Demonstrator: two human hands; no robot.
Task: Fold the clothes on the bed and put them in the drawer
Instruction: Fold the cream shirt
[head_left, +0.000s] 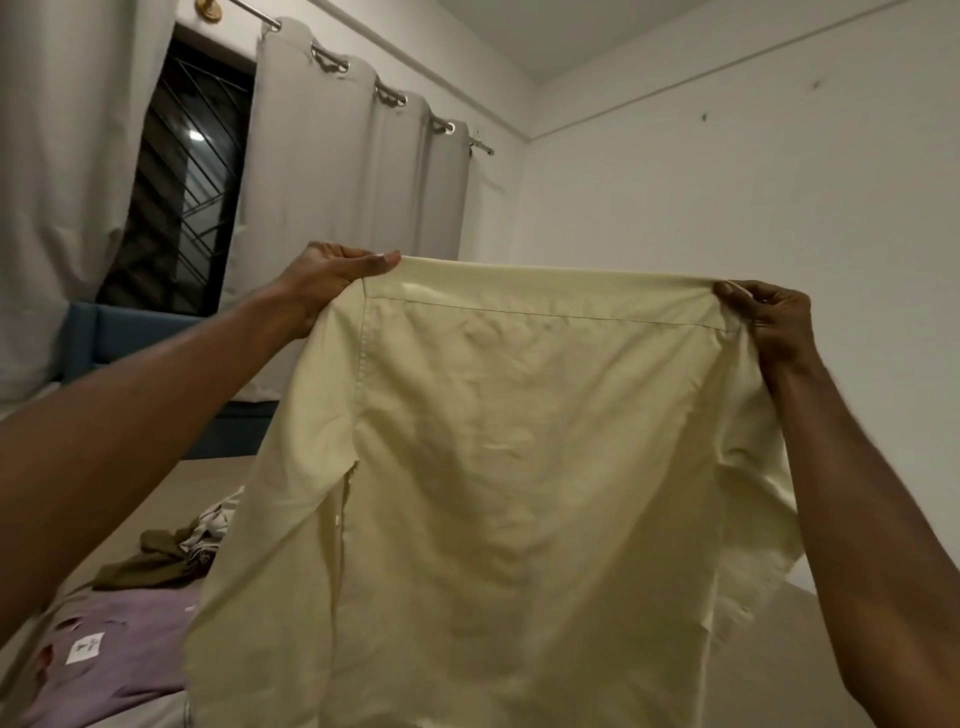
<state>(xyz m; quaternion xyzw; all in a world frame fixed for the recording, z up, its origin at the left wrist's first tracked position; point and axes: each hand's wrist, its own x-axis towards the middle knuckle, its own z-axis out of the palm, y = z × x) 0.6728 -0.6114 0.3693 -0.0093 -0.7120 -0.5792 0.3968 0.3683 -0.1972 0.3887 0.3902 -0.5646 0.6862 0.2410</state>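
- The pale yellow shirt (498, 467) hangs in the air above the bed (810, 649), spread wide.
- The left hand (332, 280) pinches its top left corner, fingers shut tight on the cloth.
- The right hand (769, 322) pinches the top right corner the same way.
- A purple shirt (119, 654) and an olive cloth (150, 564) lie on the bed, left of the yellow shirt.

I see both arms raised, the left hand (332, 275) and right hand (769, 322) each pinching 1 top corner of a pale yellow shirt (509, 467), stretched taut between them and hanging down. On the bed (841, 654) at lower left lie a purple garment (124, 654), an olive garment (150, 564) and a crumpled light one (213, 525).
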